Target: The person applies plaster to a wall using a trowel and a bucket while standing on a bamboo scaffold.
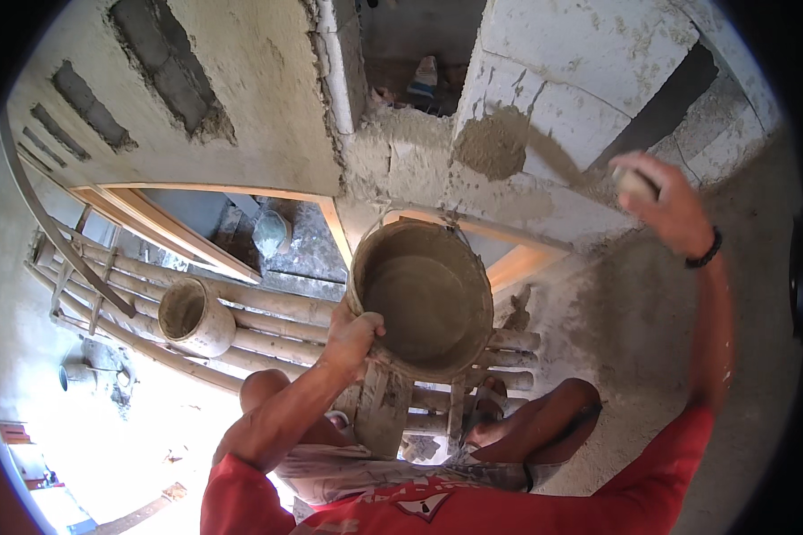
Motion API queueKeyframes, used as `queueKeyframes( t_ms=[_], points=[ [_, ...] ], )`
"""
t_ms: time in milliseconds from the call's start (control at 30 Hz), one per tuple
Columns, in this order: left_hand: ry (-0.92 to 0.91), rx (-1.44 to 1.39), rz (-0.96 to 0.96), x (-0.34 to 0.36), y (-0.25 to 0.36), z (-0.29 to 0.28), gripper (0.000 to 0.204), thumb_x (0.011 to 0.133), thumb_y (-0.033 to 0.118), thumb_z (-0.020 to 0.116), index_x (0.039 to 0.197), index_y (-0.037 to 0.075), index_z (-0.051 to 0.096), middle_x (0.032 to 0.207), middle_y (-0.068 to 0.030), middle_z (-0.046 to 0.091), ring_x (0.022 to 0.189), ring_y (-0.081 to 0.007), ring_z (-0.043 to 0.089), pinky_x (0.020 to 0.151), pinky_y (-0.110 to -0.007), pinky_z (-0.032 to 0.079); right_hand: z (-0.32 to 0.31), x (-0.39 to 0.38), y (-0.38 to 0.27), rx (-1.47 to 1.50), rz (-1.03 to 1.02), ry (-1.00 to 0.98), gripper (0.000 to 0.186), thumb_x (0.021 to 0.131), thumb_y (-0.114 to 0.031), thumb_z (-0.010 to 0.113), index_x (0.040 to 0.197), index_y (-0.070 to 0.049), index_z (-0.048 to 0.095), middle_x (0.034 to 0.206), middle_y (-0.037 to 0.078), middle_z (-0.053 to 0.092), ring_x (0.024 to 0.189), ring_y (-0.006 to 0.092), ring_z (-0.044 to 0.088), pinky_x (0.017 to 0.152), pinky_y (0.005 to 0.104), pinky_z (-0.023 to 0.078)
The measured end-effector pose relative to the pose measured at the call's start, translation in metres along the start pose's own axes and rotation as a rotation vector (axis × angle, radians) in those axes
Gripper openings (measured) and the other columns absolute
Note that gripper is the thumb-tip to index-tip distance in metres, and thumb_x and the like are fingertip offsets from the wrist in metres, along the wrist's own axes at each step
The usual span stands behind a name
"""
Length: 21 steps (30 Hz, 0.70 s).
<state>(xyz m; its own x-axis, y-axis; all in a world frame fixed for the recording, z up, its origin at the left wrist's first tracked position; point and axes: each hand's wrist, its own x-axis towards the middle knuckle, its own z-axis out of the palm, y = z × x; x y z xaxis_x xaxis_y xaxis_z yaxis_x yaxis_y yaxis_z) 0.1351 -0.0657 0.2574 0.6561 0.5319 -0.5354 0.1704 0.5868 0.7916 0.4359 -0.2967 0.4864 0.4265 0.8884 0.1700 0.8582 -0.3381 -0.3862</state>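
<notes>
My left hand (355,334) is closed on the near-left rim of a mortar-caked bucket (475,276). The bucket is tilted toward me, and a grey-brown layer coats its inside and bottom. Raised at the right, my right hand (674,209) has its fingers curled round a rounded greyish thing (636,185), blurred and too little exposed to name. That hand is beside the block wall (562,116). A wet patch of mortar (491,143) sticks to the wall, left of the hand, with a dark streak running from it toward the hand.
Beneath me is a platform of bamboo poles (277,323), bearing a smaller crusted bucket (201,325) at left. Wooden frames (335,227) line the openings below the wall. Another bucket (272,234) stands lower, beyond a frame. A curved strip (40,209) crosses the far left.
</notes>
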Motion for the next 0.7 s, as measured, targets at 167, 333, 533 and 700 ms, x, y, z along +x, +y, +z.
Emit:
queueKeyframes(
  t_ms=[167, 333, 533, 700],
  points=[
    [-0.044, 0.071, 0.052, 0.006, -0.012, 0.007, 0.043, 0.068, -0.007, 0.052, 0.111, -0.002, 0.058, 0.082, -0.0052, 0.059, 0.065, -0.0127, 0.053, 0.055, -0.026, 0.043, 0.096, -0.041, -0.016, -0.319, -0.050, -0.309, 0.033, 0.080, -0.022, 0.067, 0.109, -0.008, 0.064, 0.096, 0.017, 0.063, 0.089, 0.0348, 0.063, 0.079, 0.0428, 0.052],
    [-0.060, 0.089, 0.076, 0.000, -0.012, 0.009, 0.043, 0.067, -0.007, 0.052, 0.110, -0.003, 0.059, 0.085, -0.0062, 0.060, 0.071, -0.0150, 0.054, 0.062, -0.027, 0.046, 0.196, -0.056, -0.006, -0.576, -0.043, -0.421, 0.029, 0.084, -0.021, 0.059, 0.111, -0.012, 0.064, 0.101, 0.017, 0.064, 0.088, 0.0350, 0.066, 0.077, 0.0475, 0.054],
    [-0.046, 0.022, 0.016, -0.008, -0.005, 0.017, 0.046, 0.069, -0.007, 0.052, 0.115, -0.003, 0.056, 0.083, -0.0052, 0.058, 0.065, -0.0117, 0.050, 0.055, -0.025, 0.042, 0.220, -0.068, -0.003, -0.019, 0.040, -0.628, 0.035, 0.082, -0.025, 0.065, 0.111, -0.006, 0.063, 0.095, 0.021, 0.068, 0.089, 0.0381, 0.067, 0.082, 0.0459, 0.053],
    [-0.048, -0.001, 0.008, -0.008, -0.010, 0.013, 0.047, 0.069, -0.006, 0.053, 0.115, -0.001, 0.057, 0.082, -0.0053, 0.058, 0.065, -0.0121, 0.050, 0.056, -0.026, 0.042, 0.196, -0.081, 0.006, 0.095, 0.022, -0.393, 0.039, 0.079, -0.026, 0.071, 0.111, -0.005, 0.063, 0.093, 0.020, 0.069, 0.088, 0.0376, 0.066, 0.081, 0.0455, 0.053]
  ],
)
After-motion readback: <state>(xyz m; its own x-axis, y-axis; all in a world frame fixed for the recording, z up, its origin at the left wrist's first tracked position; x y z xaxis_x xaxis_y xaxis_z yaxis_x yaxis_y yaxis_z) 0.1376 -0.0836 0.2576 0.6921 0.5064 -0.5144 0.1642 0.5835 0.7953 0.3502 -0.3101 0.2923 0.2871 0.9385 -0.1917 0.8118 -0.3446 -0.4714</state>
